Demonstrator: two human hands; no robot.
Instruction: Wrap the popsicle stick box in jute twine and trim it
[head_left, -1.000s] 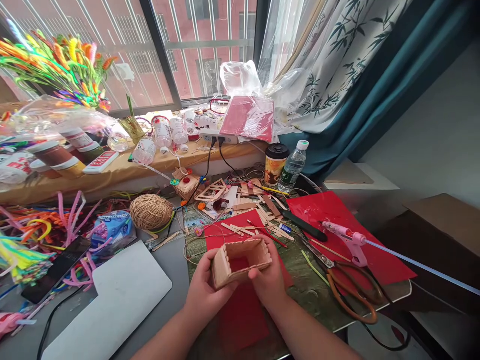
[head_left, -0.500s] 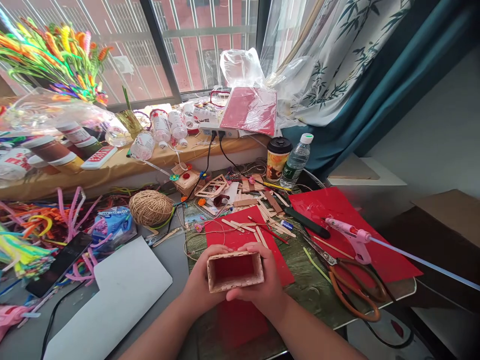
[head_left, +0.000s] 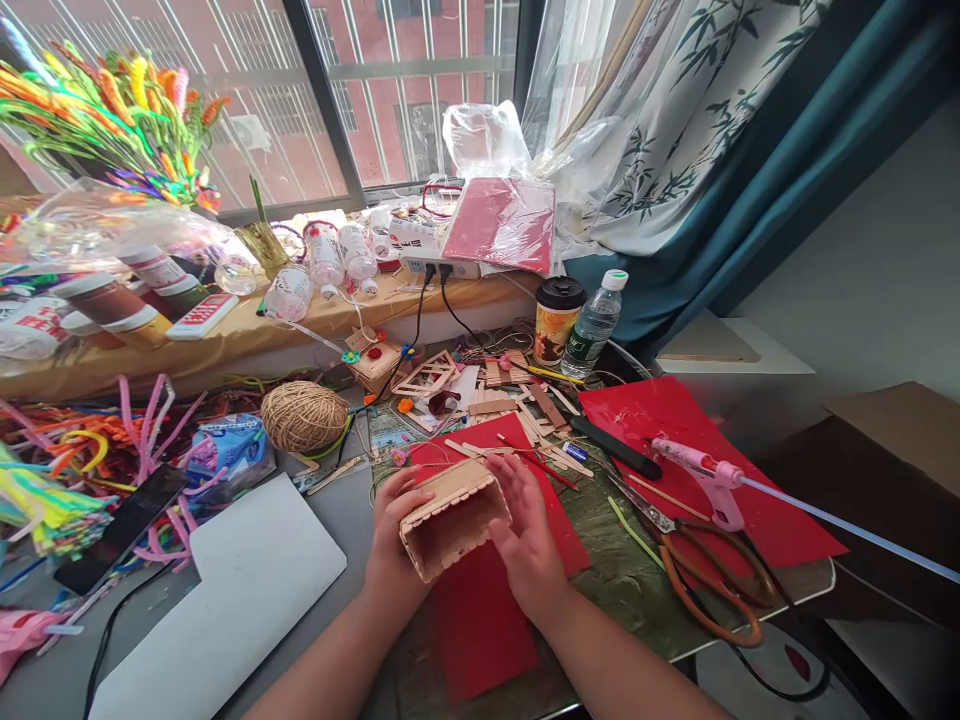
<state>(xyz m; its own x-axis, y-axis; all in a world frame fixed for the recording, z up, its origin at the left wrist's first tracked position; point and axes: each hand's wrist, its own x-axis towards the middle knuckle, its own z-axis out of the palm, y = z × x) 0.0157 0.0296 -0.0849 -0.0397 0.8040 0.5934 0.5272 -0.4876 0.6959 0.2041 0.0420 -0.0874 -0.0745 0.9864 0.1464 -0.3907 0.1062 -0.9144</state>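
A small open-ended box of wooden craft sticks (head_left: 450, 488) is between my hands, tilted, with its hollow end facing me. My left hand (head_left: 396, 540) is wrapped round its left side, thumb on the upper face. At its right side, my right hand (head_left: 531, 545) has the thumb by the rim and its loosely curved fingers against the upper right corner. Beneath the box lies a sheet of red paper (head_left: 487, 640), with a few loose craft sticks (head_left: 469, 452) on its far part.
To the right are scissors (head_left: 705, 560), a pink glue gun (head_left: 705, 475) and a black-handled tool (head_left: 616, 447) by another red sheet. A cup (head_left: 559, 320) and water bottle (head_left: 596, 325) stand behind. Twine (head_left: 304, 415) and white board (head_left: 247, 580) lie left.
The box has turned and tipped, so its upper face now shows and its left end sits lower. My right hand has loosened and its fingers have spread along the right side.
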